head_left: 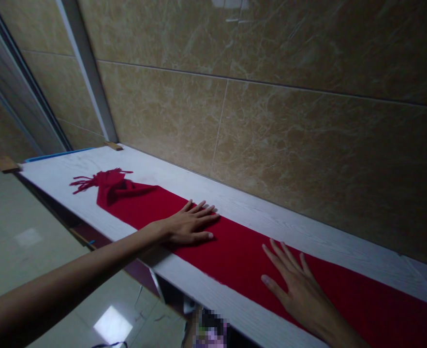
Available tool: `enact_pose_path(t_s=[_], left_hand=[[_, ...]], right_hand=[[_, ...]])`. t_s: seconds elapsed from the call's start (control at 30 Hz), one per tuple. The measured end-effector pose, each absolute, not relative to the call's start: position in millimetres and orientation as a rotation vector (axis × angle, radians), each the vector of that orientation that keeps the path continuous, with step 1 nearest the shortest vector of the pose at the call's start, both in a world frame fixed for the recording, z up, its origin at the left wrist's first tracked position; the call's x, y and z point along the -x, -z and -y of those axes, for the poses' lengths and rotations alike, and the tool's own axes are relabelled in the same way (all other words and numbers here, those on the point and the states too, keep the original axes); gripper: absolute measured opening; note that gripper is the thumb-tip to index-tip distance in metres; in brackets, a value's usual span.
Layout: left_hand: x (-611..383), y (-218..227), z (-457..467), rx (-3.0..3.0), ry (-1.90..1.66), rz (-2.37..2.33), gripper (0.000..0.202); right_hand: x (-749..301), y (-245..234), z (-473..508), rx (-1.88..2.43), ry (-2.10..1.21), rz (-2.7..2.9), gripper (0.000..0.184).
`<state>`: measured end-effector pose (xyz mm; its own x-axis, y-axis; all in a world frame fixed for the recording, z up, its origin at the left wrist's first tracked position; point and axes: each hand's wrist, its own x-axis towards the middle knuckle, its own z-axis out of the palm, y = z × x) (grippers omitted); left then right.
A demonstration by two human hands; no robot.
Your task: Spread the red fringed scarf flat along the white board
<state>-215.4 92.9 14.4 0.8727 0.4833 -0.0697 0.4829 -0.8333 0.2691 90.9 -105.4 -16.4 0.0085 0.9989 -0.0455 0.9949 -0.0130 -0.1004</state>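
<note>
A long red scarf [231, 256] lies stretched along a white wood-grain tabletop [344, 251]. Its far left end is bunched up and crumpled, with a fringe [86, 182] of loose tassels on the table. My left hand [191, 224] rests flat on the scarf left of the middle, fingers spread towards the wall side. Farther right, my right hand [295, 282] lies over the scarf with its fingers spread, palm down. Neither hand grips the cloth. The scarf's right end runs out of view.
A tan marbled tile wall [271, 145] stands along the table's back edge. Small wooden pieces [113, 145] sit at the table's far corners, near a blue strip [61, 154]. Below the front edge are open compartments, a blurred-out patch [210, 328] and a shiny tiled floor [28, 270].
</note>
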Motion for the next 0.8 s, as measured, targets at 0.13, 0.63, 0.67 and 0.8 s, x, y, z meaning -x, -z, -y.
enact_pose_path(t_s=[0.13, 0.63, 0.67, 0.8], left_hand=[[218, -16, -79, -2.757, -0.03, -0.694, 0.073], [215, -22, -91, -2.786, -0.131, -0.756, 0.071], [211, -21, -93, -2.783, -0.116, -0.76, 0.073], [209, -14, -93, -2.773, -0.069, -0.724, 0.076]], right_hand=[[-91, 16, 103, 2.178, -0.077, 2.129, 0.075], [-54, -7, 69, 2.138, -0.112, 2.093, 0.077], [-45, -9, 61, 2.135, -0.157, 2.114, 0.081], [-24, -7, 43, 2.111, -0.304, 2.162, 0.091]])
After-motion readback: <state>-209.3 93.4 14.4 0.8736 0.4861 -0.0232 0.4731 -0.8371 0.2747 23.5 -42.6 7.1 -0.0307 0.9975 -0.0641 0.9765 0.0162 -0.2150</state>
